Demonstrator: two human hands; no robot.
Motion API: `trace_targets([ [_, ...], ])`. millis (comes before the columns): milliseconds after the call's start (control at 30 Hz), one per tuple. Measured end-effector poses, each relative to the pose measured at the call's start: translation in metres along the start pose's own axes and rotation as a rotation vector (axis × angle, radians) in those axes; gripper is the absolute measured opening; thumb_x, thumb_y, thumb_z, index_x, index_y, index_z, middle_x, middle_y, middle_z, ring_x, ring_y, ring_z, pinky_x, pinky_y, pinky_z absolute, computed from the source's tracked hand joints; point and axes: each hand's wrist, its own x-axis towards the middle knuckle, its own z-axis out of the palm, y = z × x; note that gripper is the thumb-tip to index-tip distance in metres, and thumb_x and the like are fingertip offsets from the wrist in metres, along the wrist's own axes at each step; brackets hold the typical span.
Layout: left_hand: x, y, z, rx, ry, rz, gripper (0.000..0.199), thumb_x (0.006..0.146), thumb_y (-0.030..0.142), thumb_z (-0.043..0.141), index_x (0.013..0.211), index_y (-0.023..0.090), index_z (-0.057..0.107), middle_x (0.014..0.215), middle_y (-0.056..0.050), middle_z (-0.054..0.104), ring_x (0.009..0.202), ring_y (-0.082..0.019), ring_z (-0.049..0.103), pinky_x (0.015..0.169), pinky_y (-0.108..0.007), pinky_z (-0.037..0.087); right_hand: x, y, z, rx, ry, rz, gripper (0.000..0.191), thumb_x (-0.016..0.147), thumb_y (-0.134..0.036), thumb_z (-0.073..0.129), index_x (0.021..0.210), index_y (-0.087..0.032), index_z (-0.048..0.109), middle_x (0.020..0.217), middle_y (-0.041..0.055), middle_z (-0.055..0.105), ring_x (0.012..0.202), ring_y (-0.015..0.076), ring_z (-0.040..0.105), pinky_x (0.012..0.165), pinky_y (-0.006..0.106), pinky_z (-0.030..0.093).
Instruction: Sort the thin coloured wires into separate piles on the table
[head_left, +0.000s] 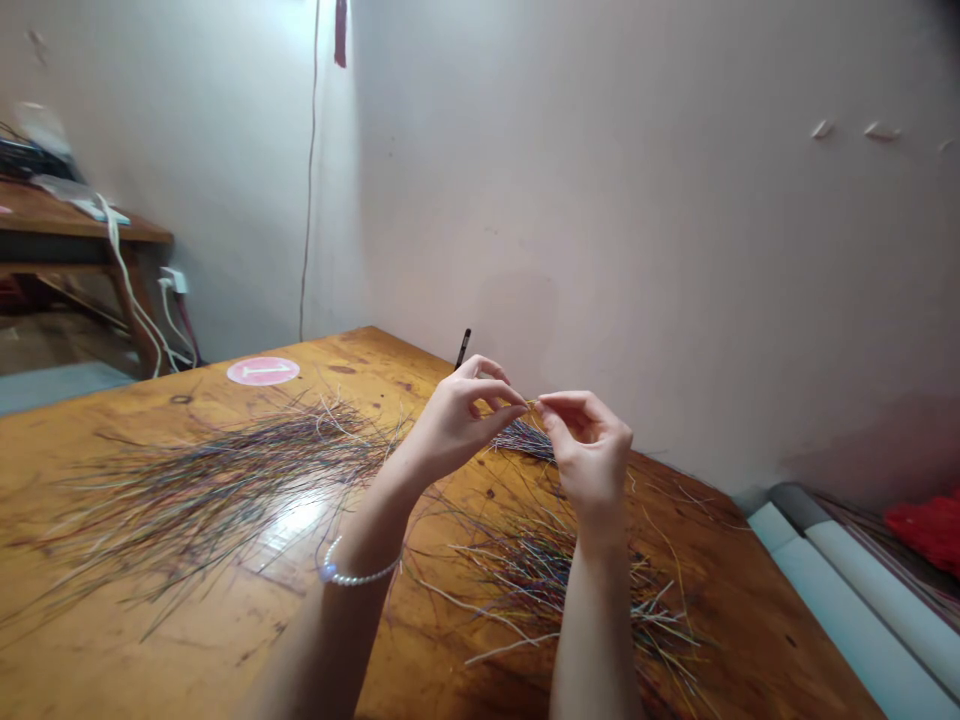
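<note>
My left hand and my right hand are raised over the wooden table, fingertips close together. Between them, each pinches a thin yellowish strand, which looks like fine wire or fibre. A broad spread of thin multicoloured strands lies left of my left forearm. Another loose heap lies beneath my right forearm, and a small dark bundle lies just below my hands. A pearl bracelet circles my left wrist.
A black pen-like object stands at the table's far corner, against the wall. A pink round sticker is on the table. White cables and a wall socket sit by a side table. White rolls and red cloth lie right of the table.
</note>
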Motion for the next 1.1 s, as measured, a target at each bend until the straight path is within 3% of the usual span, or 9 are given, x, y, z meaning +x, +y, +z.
trace_targets([
  [167,0.000,0.001,-0.001,-0.049,-0.060,-0.036,0.015,0.082,0.024,0.059,0.078,0.015,0.070,0.098,-0.007,0.066,0.081,-0.013,0.062,0.061,-0.021,0.047,0.001,-0.001,0.002,-0.025,-0.014,-0.028,0.007,0.078,-0.024,0.064,0.082,-0.019,0.067,0.078,0.0030,0.067,0.070,0.0149,0.062,0.065,0.030,0.050],
  [367,-0.001,-0.004,0.001,-0.089,-0.114,-0.102,0.021,0.083,0.030,0.059,0.084,0.011,0.069,0.077,-0.007,0.070,0.070,-0.014,0.062,0.065,-0.025,0.050,0.000,-0.002,0.003,-0.044,-0.025,-0.029,0.008,0.080,-0.025,0.063,0.082,-0.020,0.067,0.076,0.0016,0.066,0.067,0.0135,0.061,0.062,0.028,0.049],
  [600,-0.001,-0.005,0.000,-0.173,-0.141,-0.104,0.023,0.083,0.030,0.058,0.084,0.010,0.069,0.078,-0.009,0.070,0.073,-0.015,0.064,0.068,-0.026,0.052,0.000,-0.001,0.004,-0.027,-0.043,0.006,0.007,0.078,-0.023,0.063,0.084,-0.020,0.065,0.076,0.0008,0.065,0.067,0.0133,0.062,0.063,0.028,0.050],
  [800,-0.002,-0.005,0.000,-0.227,-0.161,-0.130,0.023,0.084,0.029,0.058,0.085,0.009,0.069,0.081,-0.010,0.071,0.076,-0.016,0.065,0.072,-0.028,0.054,-0.002,-0.006,0.004,0.015,-0.082,0.035,0.023,0.078,-0.019,0.063,0.100,-0.023,0.059,0.082,0.0001,0.063,0.072,0.0130,0.062,0.066,0.028,0.052],
  [1100,-0.001,-0.003,-0.001,-0.297,-0.159,-0.138,0.021,0.082,0.029,0.060,0.084,0.009,0.069,0.078,-0.009,0.070,0.074,-0.015,0.064,0.070,-0.027,0.053,-0.002,-0.012,0.002,0.051,-0.136,0.065,0.030,0.078,-0.021,0.062,0.107,-0.024,0.054,0.088,0.0009,0.061,0.079,0.0144,0.062,0.071,0.030,0.053],
])
